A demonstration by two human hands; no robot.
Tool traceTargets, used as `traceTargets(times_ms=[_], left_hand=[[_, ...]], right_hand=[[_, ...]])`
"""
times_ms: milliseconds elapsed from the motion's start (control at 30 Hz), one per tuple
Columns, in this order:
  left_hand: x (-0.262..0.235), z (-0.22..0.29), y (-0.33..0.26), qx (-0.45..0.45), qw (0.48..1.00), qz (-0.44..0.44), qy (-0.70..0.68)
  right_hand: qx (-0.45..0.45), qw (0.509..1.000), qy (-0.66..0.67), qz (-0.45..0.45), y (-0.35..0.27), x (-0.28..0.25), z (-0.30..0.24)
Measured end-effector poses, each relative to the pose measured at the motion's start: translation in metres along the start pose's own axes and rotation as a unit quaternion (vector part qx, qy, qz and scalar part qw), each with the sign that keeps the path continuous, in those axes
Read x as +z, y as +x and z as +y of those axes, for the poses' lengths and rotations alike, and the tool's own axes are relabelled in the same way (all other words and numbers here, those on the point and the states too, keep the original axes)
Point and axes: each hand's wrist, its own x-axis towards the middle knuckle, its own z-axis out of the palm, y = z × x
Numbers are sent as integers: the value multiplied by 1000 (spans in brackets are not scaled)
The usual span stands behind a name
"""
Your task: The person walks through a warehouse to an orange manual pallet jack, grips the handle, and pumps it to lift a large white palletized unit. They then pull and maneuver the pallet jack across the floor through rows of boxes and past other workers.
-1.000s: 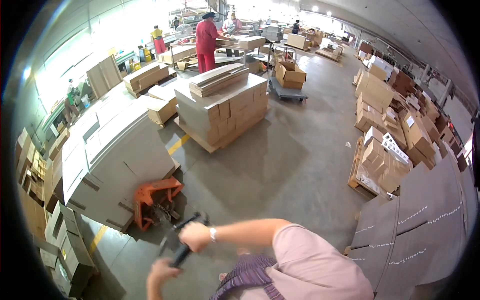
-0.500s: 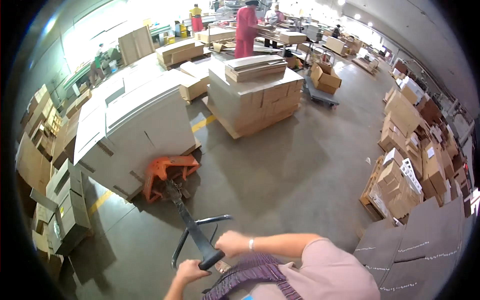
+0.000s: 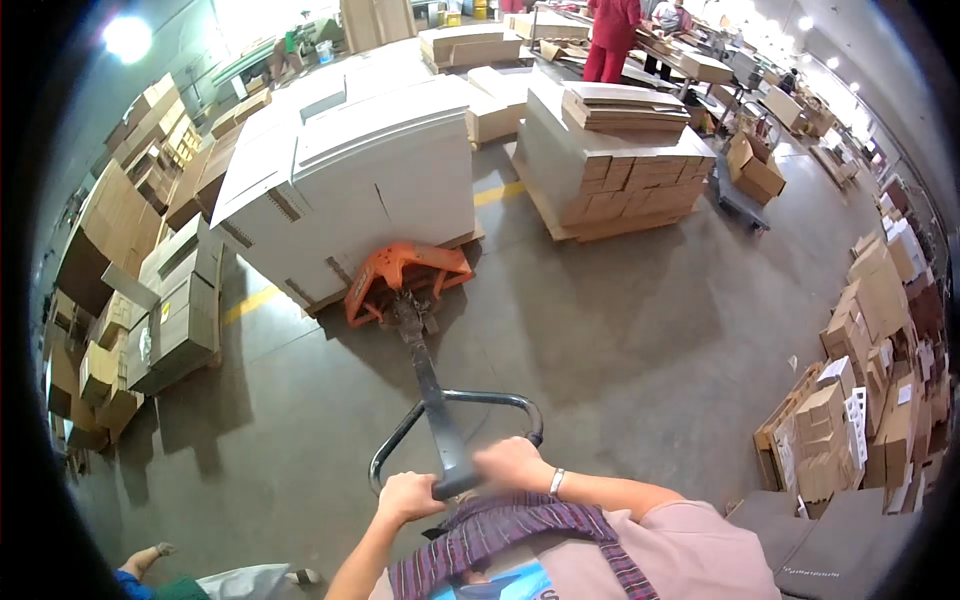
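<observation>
Pallet jack (image 3: 405,285) sits ahead of me on the concrete floor (image 3: 620,330), its orange body tucked under a tall stack of white cardboard sheets (image 3: 350,185). My left hand (image 3: 408,497) and right hand (image 3: 512,462) both wrap fingers tight round its black loop handle (image 3: 450,440) near my chest.

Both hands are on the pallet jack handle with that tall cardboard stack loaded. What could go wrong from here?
The tall stack of flat cardboard sheets hides the floor beyond the orange pallet jack, so a collision is possible. The neighbouring pallet of cardboard sits close, so it might clip. A foot stands near the left hand.
</observation>
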Motion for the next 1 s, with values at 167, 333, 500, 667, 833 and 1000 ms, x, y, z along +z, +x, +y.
traceTargets(times_ms=[167, 333, 500, 667, 833, 1000], left_hand=[[-58, -20, 14, 36, 999, -31, -19], [-214, -45, 40, 5, 986, 123, -109], [-301, -68, 63, 21, 954, 143, -263], [-333, -81, 80, 24, 949, 152, -275], [-368, -93, 98, 57, 947, 142, -283], [-384, -92, 101, 67, 955, 101, -272]], right_hand=[[-93, 996, -13, 3, 34, -49, 13], [-80, 991, -56, 95, 119, -187, 2], [-36, 999, -20, 13, 172, -282, -18], [-45, 998, 22, -43, 207, -309, -11], [-110, 990, 81, -28, 245, -332, 0], [-59, 990, 99, -84, 250, -346, 2]])
